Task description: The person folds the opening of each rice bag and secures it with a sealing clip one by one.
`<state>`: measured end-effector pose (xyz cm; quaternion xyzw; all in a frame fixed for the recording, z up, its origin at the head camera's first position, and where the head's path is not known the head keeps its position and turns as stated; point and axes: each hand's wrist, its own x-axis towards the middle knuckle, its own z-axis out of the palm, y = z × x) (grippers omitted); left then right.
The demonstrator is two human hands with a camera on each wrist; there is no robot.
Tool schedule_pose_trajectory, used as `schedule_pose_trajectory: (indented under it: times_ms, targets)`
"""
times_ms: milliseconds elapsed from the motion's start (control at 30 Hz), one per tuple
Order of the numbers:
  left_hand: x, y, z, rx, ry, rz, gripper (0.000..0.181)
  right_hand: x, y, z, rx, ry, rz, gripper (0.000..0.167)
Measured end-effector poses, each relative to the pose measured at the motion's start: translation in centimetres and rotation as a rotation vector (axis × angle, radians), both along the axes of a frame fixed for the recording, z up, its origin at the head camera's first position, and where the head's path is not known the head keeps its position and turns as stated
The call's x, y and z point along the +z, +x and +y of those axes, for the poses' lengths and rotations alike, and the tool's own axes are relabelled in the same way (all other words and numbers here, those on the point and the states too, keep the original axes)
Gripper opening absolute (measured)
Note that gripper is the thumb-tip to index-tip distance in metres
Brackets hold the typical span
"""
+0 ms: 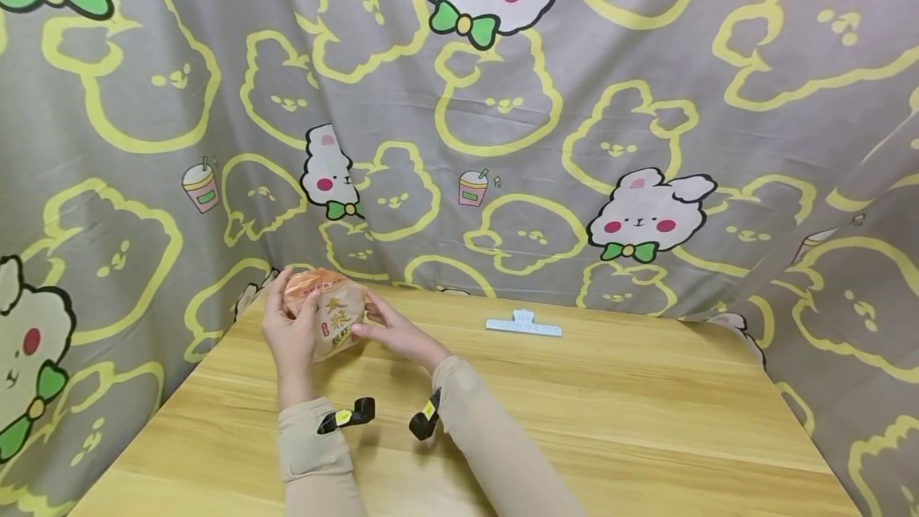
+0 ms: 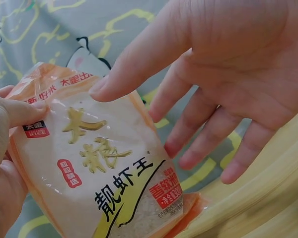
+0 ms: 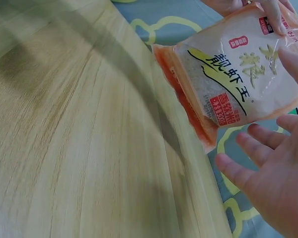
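A small bag of rice (image 1: 336,311), clear with orange ends and gold and black lettering, is tilted above the far left of the table. My left hand (image 1: 293,332) grips its upper left part, thumb on the printed front and fingers behind. At the bag's right edge is my right hand (image 1: 402,335), fingers spread and fairly straight. In the left wrist view the right thumb (image 2: 109,87) overlaps the bag's front; whether it touches cannot be told. The right wrist view shows the bag's orange end seam (image 3: 181,99) near the table edge.
A light blue sealing clip (image 1: 524,325) with a ruler-like bar lies on the wooden table (image 1: 610,405), right of the hands. Behind the table hangs a grey curtain (image 1: 402,102) with cartoon prints. Each sleeve carries a black wrist camera (image 1: 425,417).
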<state>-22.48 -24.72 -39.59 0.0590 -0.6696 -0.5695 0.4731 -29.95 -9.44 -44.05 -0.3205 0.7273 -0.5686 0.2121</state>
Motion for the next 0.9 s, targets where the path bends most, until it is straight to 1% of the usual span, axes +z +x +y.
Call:
schedule_pose_trajectory:
  times_ms: [167, 267, 367, 467, 567, 700, 900]
  targets:
    - [-1.4, -1.5, -0.8, 0.000, 0.029, -0.004, 0.050, 0.0, 0.0, -0.1, -0.009, -0.042, -0.014, 0.078]
    - [-1.5, -1.7, -0.8, -0.003, 0.026, -0.006, 0.050, -0.1, 0.1, -0.1, -0.022, -0.074, -0.020, 0.077]
    - [-1.0, -1.4, -0.4, -0.032, 0.028, 0.004, 0.049, -0.1, 0.2, 0.0, -0.049, -0.093, -0.020, 0.076]
    - [0.0, -0.7, 0.3, -0.058, 0.027, 0.004, 0.048, -0.1, 0.3, 0.1, -0.090, -0.088, -0.001, 0.074]
    - [0.8, -0.2, 0.9, -0.070, 0.014, -0.005, 0.048, -0.2, 0.3, 0.2, -0.148, -0.072, 0.023, 0.075]
    - [1.1, -0.1, 1.4, -0.071, -0.016, -0.031, 0.048, -0.2, 0.4, 0.4, -0.222, -0.062, 0.032, 0.075]
    - [1.2, -0.3, 2.0, -0.094, -0.028, -0.071, 0.048, -0.3, 0.4, 0.9, -0.287, -0.101, 0.021, 0.070]
